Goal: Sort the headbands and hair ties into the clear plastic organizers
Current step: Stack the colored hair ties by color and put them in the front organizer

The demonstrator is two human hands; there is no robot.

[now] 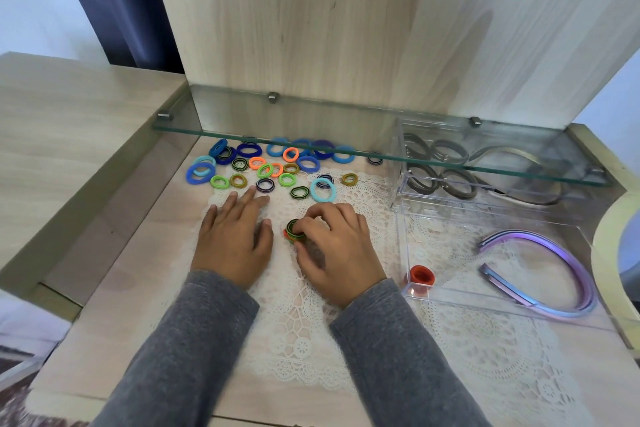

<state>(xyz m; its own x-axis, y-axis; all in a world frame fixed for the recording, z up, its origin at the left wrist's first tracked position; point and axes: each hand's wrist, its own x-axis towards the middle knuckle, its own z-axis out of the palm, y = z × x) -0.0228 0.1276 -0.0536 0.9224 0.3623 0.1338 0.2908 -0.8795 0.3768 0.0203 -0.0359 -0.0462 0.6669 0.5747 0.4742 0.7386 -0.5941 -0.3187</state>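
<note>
From my remote seat I see the pale wooden tabletop (121, 288) with a white lace runner (298, 322) spread over its middle and right, and a glass shelf (346, 128) crossing the back from left to right. Under the right end of that shelf stands the far clear organizer (401, 163), holding grey headbands (450, 184) in overlapping loops; through the glass I cannot tell which way they point. Just in front of it the near clear organizer (485, 302) lies on the lace, and in it the purple headbands (585, 274) lie flat, nested together, long axis running left to right, open ends pointing left toward the hands and the arch toward the right wall. The left hand (235, 239) rests palm down on the lace, its grip slack, fingers straight and spread, holding nothing, fingertips near the closest loose tie. The right hand (336, 246), just beside it, has its grip curled tight, fingers and thumb pinching a small stack of hair ties (295, 231), green-and-black striped on top with orange showing below, the ring opening tilted up and to the left. Beyond both hands the loose hair ties (277, 166) lie scattered flat under and before the shelf: blue, green, orange and striped. One red hair tie (420, 274) sits in the near-left corner of the near organizer, its hole facing up.
</note>
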